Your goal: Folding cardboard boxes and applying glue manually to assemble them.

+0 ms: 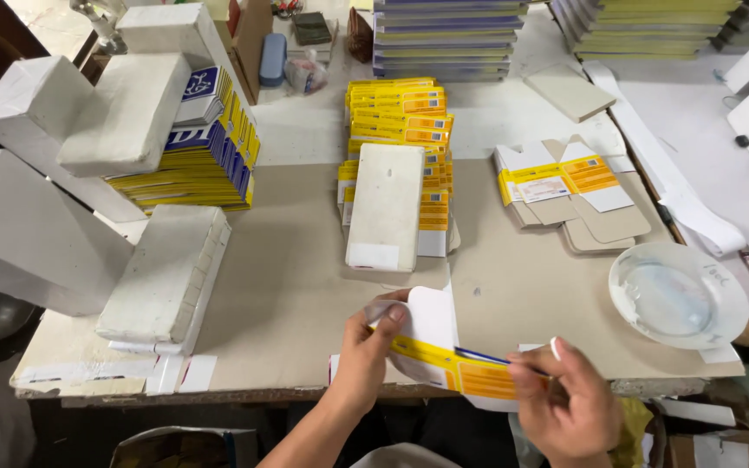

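Note:
My left hand (pixel 366 360) and my right hand (pixel 565 403) both grip a flat white carton blank with yellow and orange panels (pixel 444 351) at the near edge of the table. The left thumb presses on a raised white flap, while the right fingers pinch the orange end. A stack of the same yellow flat cartons (pixel 405 117) lies ahead at the table's middle, with a white block (pixel 385 206) resting on it. A few unfolded cartons (pixel 565 186) lie to the right.
A white dish (pixel 678 295) sits at the right edge. White-wrapped blocks (pixel 166 273) and a blue-yellow stack (pixel 210 156) fill the left side. Taller stacks of printed sheets (pixel 448 39) stand at the back. Brown cardboard (pixel 288 286) covers the table.

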